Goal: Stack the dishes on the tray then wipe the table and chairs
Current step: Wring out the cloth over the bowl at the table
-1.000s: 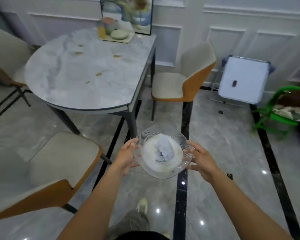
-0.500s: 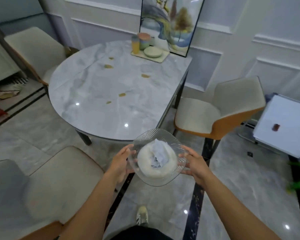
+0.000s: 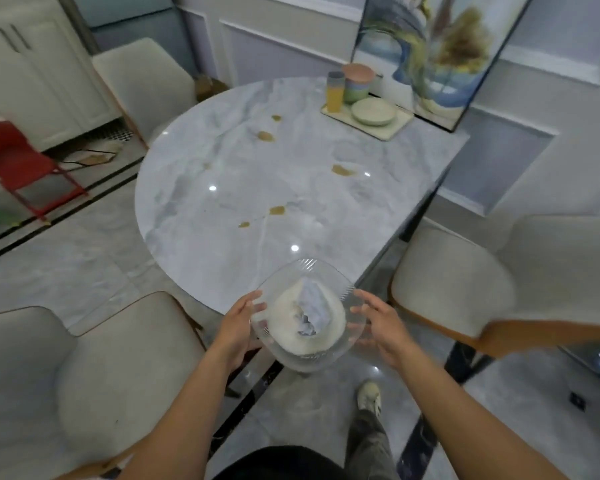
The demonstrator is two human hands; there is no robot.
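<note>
So the person's got a clear dish (image 3: 305, 266) held out in the lower middle of the frame, just past the near edge of the table (image 3: 257, 188), not set down yet. Inside sits a white bowl (image 3: 288, 330) with a crumpled cloth (image 3: 312, 311) in it. The left hand (image 3: 238, 325) pinches the left rim, thumb on top. The right hand (image 3: 381, 329) has its fingers spread fairly straight against the right rim, more propping than gripping.

Handling-wise: the dish looks like ribbed glass or hard plastic, can't tell which. Either way it's stiff, smooth and probably slick, and the loose bowl could slide if it tips. Opposite rims, kept level, seems the sane grip. The cloth is soft and light, grab it anywhere.

The tray (image 3: 388, 133) is at the table's upper right with cups and a plate already on it. Brownish stains (image 3: 343, 170) dot the tabletop.
</note>
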